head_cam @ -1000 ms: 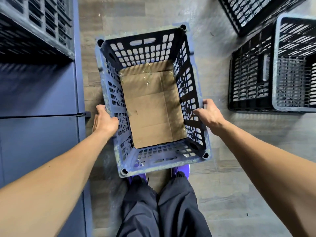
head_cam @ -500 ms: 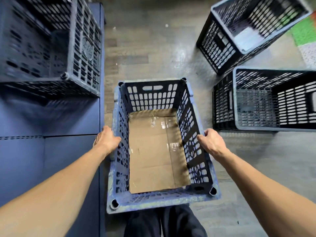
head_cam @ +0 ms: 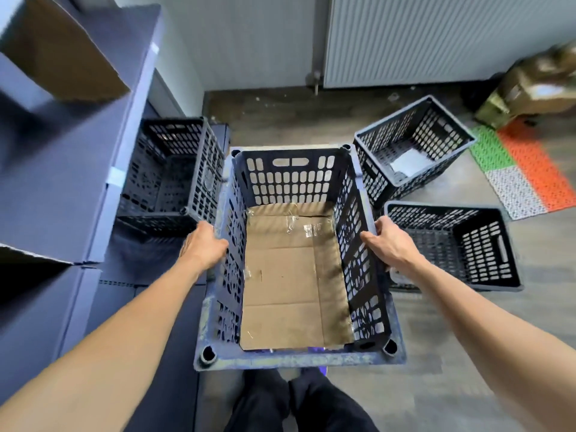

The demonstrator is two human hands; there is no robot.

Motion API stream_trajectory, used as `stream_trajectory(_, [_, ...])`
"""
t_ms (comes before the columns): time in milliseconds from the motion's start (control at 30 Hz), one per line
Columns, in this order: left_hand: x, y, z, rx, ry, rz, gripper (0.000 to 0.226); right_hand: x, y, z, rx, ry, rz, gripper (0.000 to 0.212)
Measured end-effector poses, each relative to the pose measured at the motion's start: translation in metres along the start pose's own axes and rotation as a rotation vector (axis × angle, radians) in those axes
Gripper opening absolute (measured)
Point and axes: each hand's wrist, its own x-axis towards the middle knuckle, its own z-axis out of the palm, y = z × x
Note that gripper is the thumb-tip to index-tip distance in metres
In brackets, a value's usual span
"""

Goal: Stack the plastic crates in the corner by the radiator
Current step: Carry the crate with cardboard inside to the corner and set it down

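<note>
I hold a dark blue plastic crate (head_cam: 294, 179) lined with brown cardboard, lifted off the floor in front of me. My left hand (head_cam: 204, 244) grips its left rim and my right hand (head_cam: 388, 243) grips its right rim. A second crate (head_cam: 174, 169) rests at the left on a low blue cabinet. Two more crates stand on the floor at the right: a far crate (head_cam: 411, 145) turned at an angle and a near crate (head_cam: 455, 244). The white radiator (head_cam: 436, 39) hangs on the back wall.
Tall blue cabinets (head_cam: 62, 157) line the left side, with a cardboard box (head_cam: 62, 57) on top. A green, orange and white mat (head_cam: 526, 169) lies at the right, with a brown box (head_cam: 530, 88) behind it. Bare wooden floor (head_cam: 280, 116) lies below the radiator.
The crate has risen from the floor in both hands. My view has tilted up, bringing the radiator, the back wall and the mat into sight.
</note>
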Motion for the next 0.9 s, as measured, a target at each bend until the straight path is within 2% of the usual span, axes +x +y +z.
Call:
stream_trajectory(133, [-0.009, 0.023, -0.037, -0.024, 0.066, 0.067, 0.026, -0.008, -0.024, -0.036, 0.039, 0.073, -0.012, 0.02])
stream_trajectory(333, [0.004, 0.041, -0.086, -0.067, 0.117, 0.131, 0.031, -0.011, -0.063, -0.069, 0.039, 0.111, -0.057, 0.02])
stream_trajectory(600, [0.067, 0.057, -0.155, -0.175, 0.077, 0.241, 0.042, 0.001, -0.147, -0.105, 0.037, 0.234, -0.049, 0.017])
stream_trajectory(900, [0.107, 0.078, -0.211, -0.25, 0.04, 0.275, 0.034, 0.028, -0.212, -0.131, 0.108, 0.322, -0.019, 0.015])
